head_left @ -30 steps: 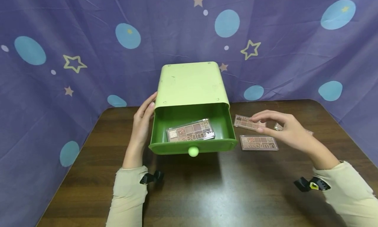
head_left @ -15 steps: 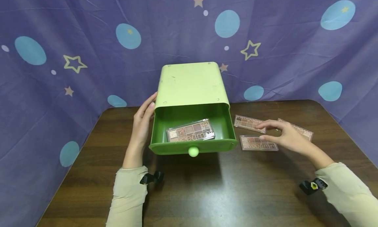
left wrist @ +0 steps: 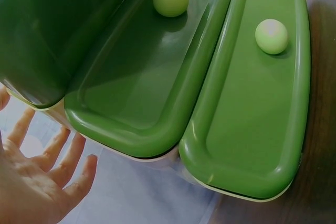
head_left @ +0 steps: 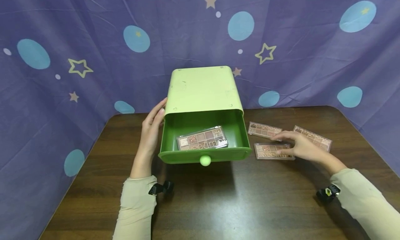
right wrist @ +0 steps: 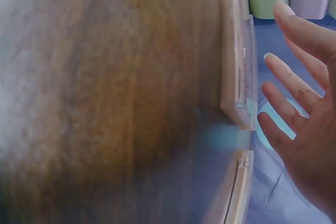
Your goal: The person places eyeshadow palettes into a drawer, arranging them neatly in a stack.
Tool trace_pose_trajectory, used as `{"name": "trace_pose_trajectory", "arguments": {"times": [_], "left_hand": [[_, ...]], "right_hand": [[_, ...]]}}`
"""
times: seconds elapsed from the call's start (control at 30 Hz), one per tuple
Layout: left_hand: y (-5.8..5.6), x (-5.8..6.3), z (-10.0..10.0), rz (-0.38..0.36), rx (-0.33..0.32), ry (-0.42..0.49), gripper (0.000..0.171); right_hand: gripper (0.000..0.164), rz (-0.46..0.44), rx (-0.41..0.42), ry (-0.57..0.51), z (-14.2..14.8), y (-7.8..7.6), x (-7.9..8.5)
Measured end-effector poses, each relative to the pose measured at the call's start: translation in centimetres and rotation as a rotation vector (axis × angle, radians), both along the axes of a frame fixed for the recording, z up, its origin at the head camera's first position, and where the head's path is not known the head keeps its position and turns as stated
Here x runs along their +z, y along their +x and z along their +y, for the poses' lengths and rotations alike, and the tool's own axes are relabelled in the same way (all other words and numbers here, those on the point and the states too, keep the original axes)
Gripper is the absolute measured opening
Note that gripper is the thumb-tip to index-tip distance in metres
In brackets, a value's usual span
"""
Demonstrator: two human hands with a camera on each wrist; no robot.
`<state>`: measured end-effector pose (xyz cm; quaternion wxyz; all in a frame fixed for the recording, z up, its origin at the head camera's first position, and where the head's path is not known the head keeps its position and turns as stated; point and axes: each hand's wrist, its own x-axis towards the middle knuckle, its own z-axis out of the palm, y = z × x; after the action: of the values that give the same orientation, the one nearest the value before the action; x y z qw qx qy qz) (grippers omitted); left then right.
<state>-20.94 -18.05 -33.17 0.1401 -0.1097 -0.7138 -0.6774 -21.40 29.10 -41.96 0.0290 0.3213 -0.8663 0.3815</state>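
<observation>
A light green drawer cabinet (head_left: 203, 89) stands on the table with its top drawer (head_left: 179, 157) pulled out. An eyeshadow palette (head_left: 203, 138) with a clear lid lies tilted inside that drawer. My left hand (head_left: 150, 134) touches the cabinet's left side with extended fingers; in the left wrist view the fingers (left wrist: 50, 150) spread beside it. On the right, my right hand (head_left: 297, 145) hovers with thumb and fingers apart over the near palette (head_left: 265, 152), partly covering it. Two more palettes lie behind: the back one (head_left: 262, 129) and the right one (head_left: 317, 140).
Two lower drawers with round knobs (left wrist: 272, 36) are pushed in beneath the open one. The dark wooden table (head_left: 200, 205) extends toward me. A purple patterned curtain (head_left: 193, 35) hangs behind and at both sides.
My right hand has moved forward from over the back and right palettes, lowering to the near palette. The right palette has come into fuller view. The left hand and cabinet have stayed put.
</observation>
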Motion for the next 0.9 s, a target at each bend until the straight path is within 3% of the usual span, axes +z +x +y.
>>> {"name": "trace_pose_trajectory", "arguments": {"times": [0.13, 0.23, 0.37, 0.6, 0.9], "left_hand": [[0.0, 0.1, -0.1, -0.006, 0.0, 0.0, 0.043], [0.0, 0.1, -0.1, -0.01, -0.001, -0.006, 0.044], [0.0, 0.1, -0.1, -0.013, -0.002, -0.017, 0.044], [0.0, 0.1, 0.0, -0.017, 0.003, -0.019, 0.044], [0.1, 0.1, 0.0, -0.009, 0.005, 0.002, 0.043]], "right_hand": [[0.047, 0.04, -0.006, 0.086, 0.0, -0.2, -0.8], [0.052, -0.013, -0.035, 0.138, -0.1, -0.1, -1.1], [0.062, -0.072, -0.039, 0.165, -0.4, 0.3, -1.2], [0.073, -0.1, -0.057, 0.218, -1.0, 0.6, -1.0], [0.07, -0.102, -0.087, 0.233, -1.3, 0.7, -1.0]]}}
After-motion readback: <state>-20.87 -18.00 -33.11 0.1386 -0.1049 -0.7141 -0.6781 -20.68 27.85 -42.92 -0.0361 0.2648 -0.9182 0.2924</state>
